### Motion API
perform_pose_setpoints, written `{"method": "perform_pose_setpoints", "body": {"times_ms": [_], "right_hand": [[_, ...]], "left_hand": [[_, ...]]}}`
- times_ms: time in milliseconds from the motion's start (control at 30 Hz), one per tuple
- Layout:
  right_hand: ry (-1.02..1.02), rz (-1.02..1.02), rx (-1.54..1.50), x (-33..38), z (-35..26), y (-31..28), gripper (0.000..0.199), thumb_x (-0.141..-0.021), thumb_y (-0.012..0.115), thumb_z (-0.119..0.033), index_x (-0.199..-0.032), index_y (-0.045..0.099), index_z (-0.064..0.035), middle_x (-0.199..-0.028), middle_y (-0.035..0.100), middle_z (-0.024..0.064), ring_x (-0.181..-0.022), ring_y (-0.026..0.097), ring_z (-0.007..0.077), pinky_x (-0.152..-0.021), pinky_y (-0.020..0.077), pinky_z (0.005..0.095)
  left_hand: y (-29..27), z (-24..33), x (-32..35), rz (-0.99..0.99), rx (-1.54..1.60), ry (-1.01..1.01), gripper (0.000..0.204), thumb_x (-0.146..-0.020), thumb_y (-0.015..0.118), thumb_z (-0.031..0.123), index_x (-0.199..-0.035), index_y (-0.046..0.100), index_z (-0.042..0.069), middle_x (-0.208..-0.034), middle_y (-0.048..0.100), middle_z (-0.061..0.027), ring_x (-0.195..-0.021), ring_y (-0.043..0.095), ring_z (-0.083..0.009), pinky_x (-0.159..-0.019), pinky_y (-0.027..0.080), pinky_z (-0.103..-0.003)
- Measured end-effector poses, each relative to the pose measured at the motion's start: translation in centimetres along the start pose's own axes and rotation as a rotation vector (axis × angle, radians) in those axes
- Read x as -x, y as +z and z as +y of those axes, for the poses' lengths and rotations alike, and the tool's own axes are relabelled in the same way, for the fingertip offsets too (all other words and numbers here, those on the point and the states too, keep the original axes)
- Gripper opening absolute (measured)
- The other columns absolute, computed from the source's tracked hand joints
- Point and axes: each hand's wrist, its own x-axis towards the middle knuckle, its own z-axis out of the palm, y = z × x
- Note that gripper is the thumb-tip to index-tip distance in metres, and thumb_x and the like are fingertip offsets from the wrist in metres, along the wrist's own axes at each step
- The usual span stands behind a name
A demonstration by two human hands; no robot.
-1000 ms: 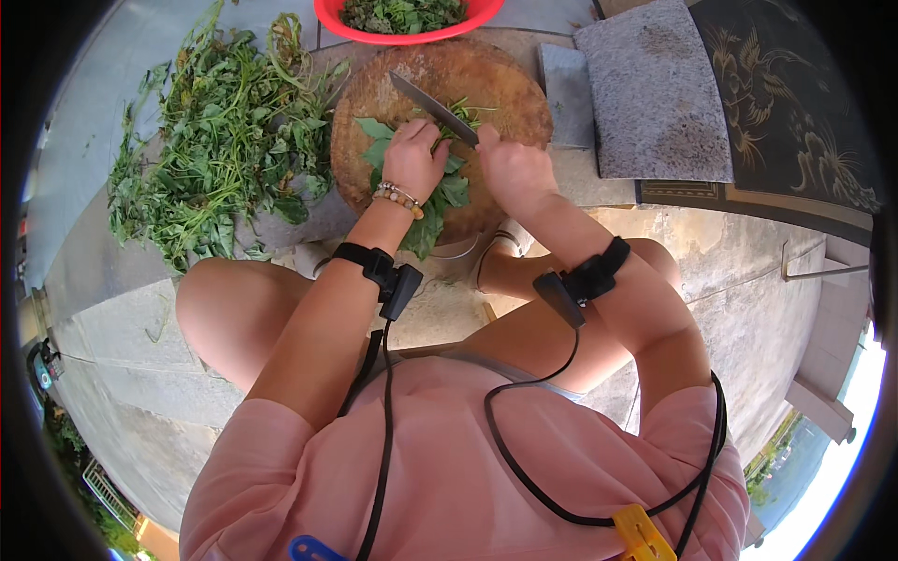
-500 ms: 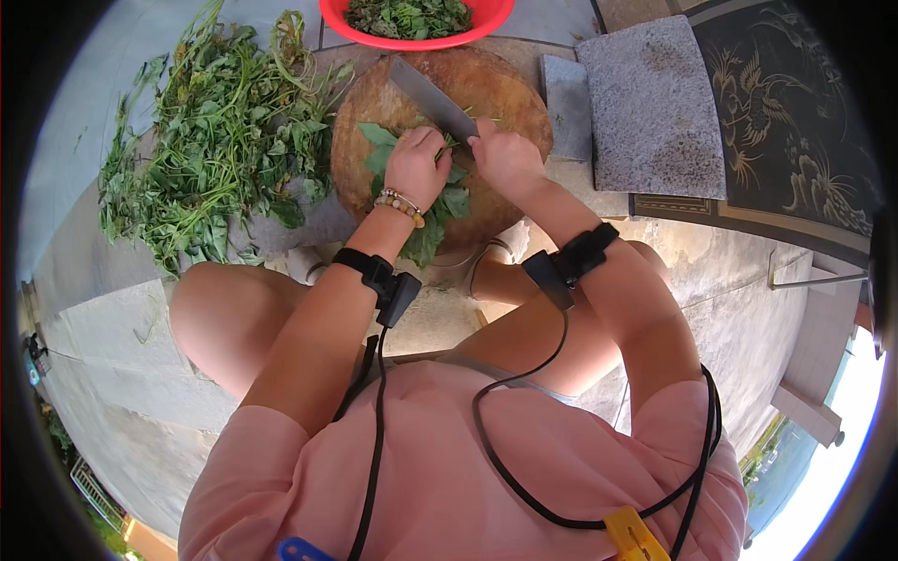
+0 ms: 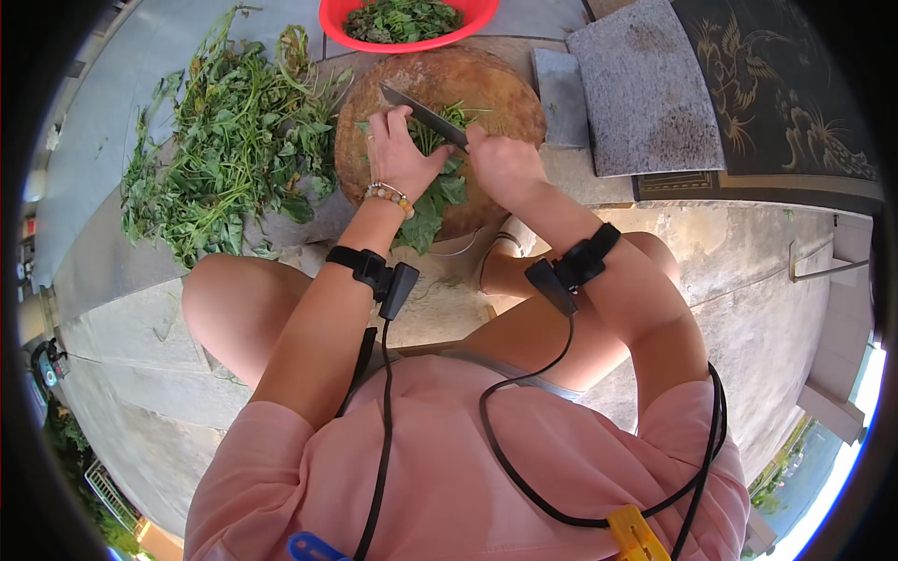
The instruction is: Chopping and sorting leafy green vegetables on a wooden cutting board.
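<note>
My right hand (image 3: 506, 166) is closed round the handle of a kitchen knife (image 3: 423, 116), its blade pointing up and left across a round wooden chopping block (image 3: 505, 89). Close to the blade, my left hand (image 3: 404, 157) has its thumb spread away from its fingers, over a bunch of leafy greens (image 3: 440, 201). Part of the bunch is hidden beneath that hand; its leaves hang toward me over the block's near edge. Green stems and cut bits (image 3: 458, 114) show beyond the blade.
Left of the block lies a large heap of leafy stems (image 3: 234, 140). A red basin (image 3: 409, 44) with chopped greens stands behind the block. To the right are a small grey slab (image 3: 561, 98), a larger stone block (image 3: 645, 89) and a dark decorated panel (image 3: 781, 93).
My left hand has loosened from the bunch, its fingers reaching forward and thumb spreading. The knife has tilted flatter, and more stems show beyond the blade.
</note>
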Motion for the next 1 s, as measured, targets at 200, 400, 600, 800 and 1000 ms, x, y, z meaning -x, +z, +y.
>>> {"method": "perform_pose_setpoints", "body": {"times_ms": [200,400,600,800,1000], "right_hand": [[0.002,-0.022,0.019,-0.2,0.1,0.2,0.016,-0.081,0.047,-0.008,-0.096,0.047,-0.0025,-0.078,0.064,0.0168,-0.073,0.064,0.032,-0.062,0.0515,0.0409],[0.043,-0.014,-0.049,-0.5,0.5,0.8,0.014,-0.086,0.045,-0.014,-0.096,0.047,-0.0031,-0.076,0.063,0.0168,-0.073,0.064,0.0326,-0.062,0.0509,0.0418],[0.092,0.137,-0.108,0.1,-0.1,-1.1,0.014,-0.088,0.045,-0.017,-0.092,0.048,-0.0041,-0.071,0.062,0.0162,-0.064,0.063,0.0326,-0.056,0.0506,0.0416],[-0.036,0.071,0.064,0.2,-0.6,0.8,0.011,-0.082,0.049,-0.012,-0.091,0.047,-0.0046,-0.068,0.062,0.0147,-0.062,0.064,0.031,-0.053,0.0513,0.0402],[-0.041,0.053,0.121,-0.2,-1.3,1.7,0.015,-0.08,0.049,-0.009,-0.093,0.045,-0.0039,-0.071,0.063,0.0153,-0.064,0.065,0.0299,-0.054,0.0521,0.038]], "left_hand": [[-1.0,-1.8,1.8,-0.206,-0.314,0.119,0.053,-0.063,0.074,0.037,-0.101,0.056,0.004,-0.107,0.053,-0.0148,-0.096,0.051,-0.0306,-0.088,0.036,-0.043],[-0.2,-1.4,2.8,-0.086,-0.163,0.053,0.036,-0.071,0.07,0.03,-0.095,0.061,0.006,-0.091,0.058,-0.0108,-0.083,0.056,-0.0308,-0.077,0.042,-0.041],[0.4,-2.1,2.7,-0.088,-0.191,0.115,0.018,-0.075,0.065,0.019,-0.089,0.063,0.007,-0.084,0.056,-0.0096,-0.08,0.055,-0.0313,-0.07,0.045,-0.04],[0.4,-1.3,2.3,-0.157,-0.23,0.091,0.016,-0.074,0.066,0.016,-0.086,0.064,0.006,-0.081,0.056,-0.0106,-0.075,0.057,-0.0317,-0.065,0.047,-0.04],[0.7,-2.0,2.4,-0.134,-0.191,0.094,0.014,-0.072,0.066,0.014,-0.083,0.065,0.005,-0.078,0.056,-0.0108,-0.073,0.057,-0.0313,-0.064,0.047,-0.04]]}}
